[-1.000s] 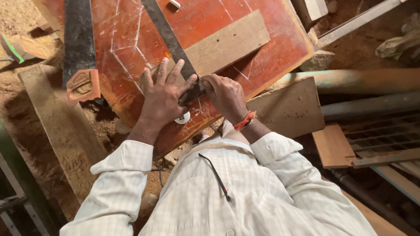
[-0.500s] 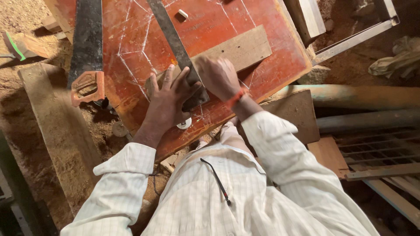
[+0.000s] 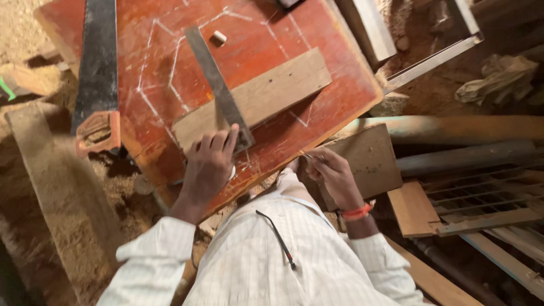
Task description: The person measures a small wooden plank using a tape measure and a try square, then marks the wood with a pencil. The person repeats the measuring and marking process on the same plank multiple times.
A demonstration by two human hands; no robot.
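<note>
Sawdust-strewn, the red-brown chalk-marked desk (image 3: 272, 34) bore a pale rectangular wooden plank (image 3: 266, 93), its long axis running from eight toward two o'clock, crossed by a dark metal try square (image 3: 218, 85) that the left hand (image 3: 208, 161) pressed down with flat, spread fingers (image 3: 218, 139), while the right hand (image 3: 334, 173), off the desk edge at four o'clock, pinched a thin pencil-like marker (image 3: 310, 156).

Warm daylight hits the upper left, the lower right corner sits in deep shadow, and there's motion blur along the left edge.
</note>
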